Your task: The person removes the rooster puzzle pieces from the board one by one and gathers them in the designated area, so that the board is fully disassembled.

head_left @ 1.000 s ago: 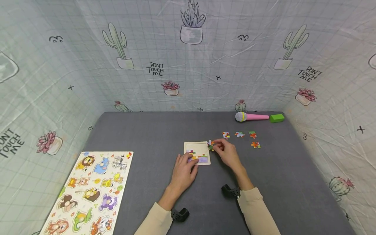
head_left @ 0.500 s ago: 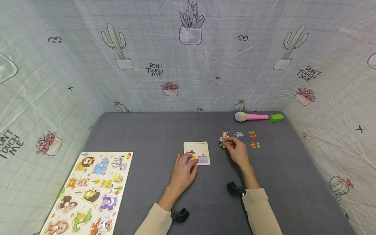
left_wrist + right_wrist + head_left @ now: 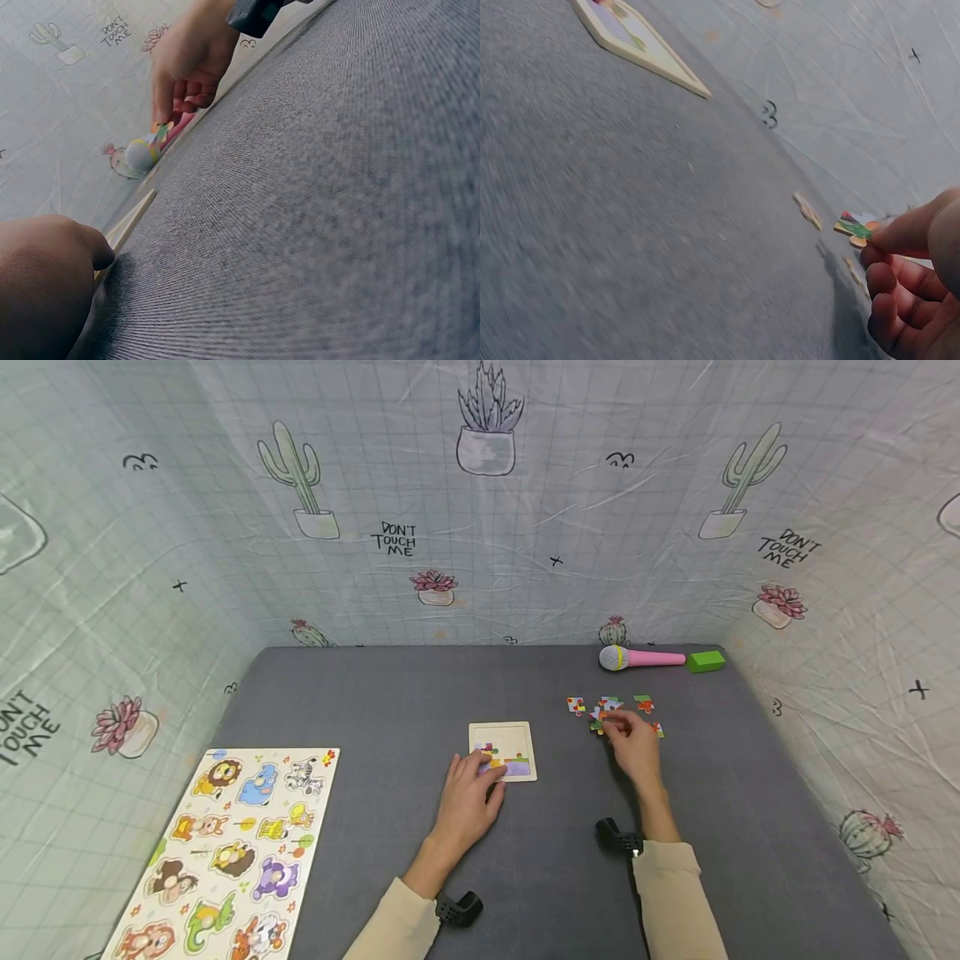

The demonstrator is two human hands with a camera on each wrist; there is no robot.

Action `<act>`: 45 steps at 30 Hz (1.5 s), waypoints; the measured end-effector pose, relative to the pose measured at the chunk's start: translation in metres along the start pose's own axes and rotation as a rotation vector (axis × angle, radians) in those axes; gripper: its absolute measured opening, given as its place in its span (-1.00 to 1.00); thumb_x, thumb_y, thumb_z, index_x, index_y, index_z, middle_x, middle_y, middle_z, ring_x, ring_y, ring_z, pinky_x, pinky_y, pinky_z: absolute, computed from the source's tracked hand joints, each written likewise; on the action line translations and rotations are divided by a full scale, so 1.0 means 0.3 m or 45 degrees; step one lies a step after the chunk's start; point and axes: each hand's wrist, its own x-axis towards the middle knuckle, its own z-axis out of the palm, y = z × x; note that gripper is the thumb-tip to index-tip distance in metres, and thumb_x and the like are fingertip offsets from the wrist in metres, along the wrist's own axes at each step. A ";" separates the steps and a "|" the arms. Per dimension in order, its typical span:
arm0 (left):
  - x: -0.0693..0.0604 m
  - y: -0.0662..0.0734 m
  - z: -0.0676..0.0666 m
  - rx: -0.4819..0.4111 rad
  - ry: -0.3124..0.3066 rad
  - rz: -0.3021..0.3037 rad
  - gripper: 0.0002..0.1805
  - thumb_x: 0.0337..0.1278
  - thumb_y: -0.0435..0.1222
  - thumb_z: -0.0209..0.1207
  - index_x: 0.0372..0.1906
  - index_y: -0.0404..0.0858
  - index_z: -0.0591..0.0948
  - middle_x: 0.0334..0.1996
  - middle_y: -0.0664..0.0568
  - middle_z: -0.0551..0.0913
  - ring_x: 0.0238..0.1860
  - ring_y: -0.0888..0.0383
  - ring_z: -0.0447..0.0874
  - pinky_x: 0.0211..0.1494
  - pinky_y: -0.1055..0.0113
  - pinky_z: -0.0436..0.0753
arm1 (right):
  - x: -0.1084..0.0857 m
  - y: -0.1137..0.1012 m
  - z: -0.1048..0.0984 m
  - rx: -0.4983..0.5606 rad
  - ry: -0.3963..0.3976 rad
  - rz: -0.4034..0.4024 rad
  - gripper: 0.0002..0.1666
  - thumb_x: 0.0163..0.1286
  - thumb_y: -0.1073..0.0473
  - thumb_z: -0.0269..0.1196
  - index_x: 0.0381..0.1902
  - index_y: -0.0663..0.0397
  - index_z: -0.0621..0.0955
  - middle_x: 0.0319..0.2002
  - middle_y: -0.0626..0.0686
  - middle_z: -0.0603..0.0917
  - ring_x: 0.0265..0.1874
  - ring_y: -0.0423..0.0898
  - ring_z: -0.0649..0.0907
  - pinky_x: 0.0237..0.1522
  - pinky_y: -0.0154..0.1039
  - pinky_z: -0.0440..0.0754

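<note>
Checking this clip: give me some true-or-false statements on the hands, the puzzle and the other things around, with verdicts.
1. The right hand pinches a puzzle piece. True.
2. The left hand touches the puzzle tray. True.
3. The puzzle tray is completely filled. False: its upper part is bare.
4. The pink microphone lies left of the green block. True.
5. The animal board is right of both hands. False: the animal board lies to their left.
6. No loose pieces lie outside the tray. False: loose pieces lie near the right hand.
</note>
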 end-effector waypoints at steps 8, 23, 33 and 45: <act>0.000 -0.001 0.000 -0.004 -0.023 -0.020 -0.76 0.22 -0.23 0.32 -0.04 -0.14 0.77 0.08 -0.11 0.64 0.27 -0.08 0.56 0.43 -0.25 0.37 | 0.010 0.035 -0.038 -0.045 0.062 0.082 -0.70 0.40 0.14 0.30 0.00 0.19 0.71 -0.26 0.23 0.76 -0.56 -0.41 0.52 -0.46 -0.49 0.46; -0.001 0.003 -0.004 -0.006 -0.030 -0.022 -0.76 0.22 -0.22 0.32 -0.03 -0.14 0.77 0.09 -0.10 0.63 0.28 -0.08 0.55 0.45 -0.23 0.35 | 0.010 0.048 -0.051 -0.167 0.098 0.138 -0.70 0.41 0.15 0.23 -0.07 0.27 0.70 -0.27 0.27 0.73 -0.23 0.18 0.66 -0.18 -0.04 0.54; -0.001 0.002 -0.002 0.008 -0.021 -0.013 -0.76 0.20 -0.23 0.33 -0.04 -0.13 0.77 0.07 -0.08 0.64 0.27 -0.07 0.56 0.43 -0.24 0.38 | 0.004 0.040 -0.046 -0.190 0.110 0.130 -0.68 0.37 0.13 0.27 -0.12 0.31 0.70 -0.29 0.26 0.70 -0.23 0.18 0.64 -0.20 -0.06 0.51; 0.000 0.004 -0.006 0.002 0.004 0.002 -0.78 0.19 -0.25 0.34 -0.08 -0.16 0.78 0.01 -0.08 0.66 0.25 -0.09 0.58 0.40 -0.26 0.41 | 0.004 0.038 -0.043 -0.219 0.085 0.071 -0.73 0.36 0.19 0.27 -0.15 0.31 0.71 -0.33 0.24 0.67 -0.21 0.20 0.60 -0.05 0.10 0.50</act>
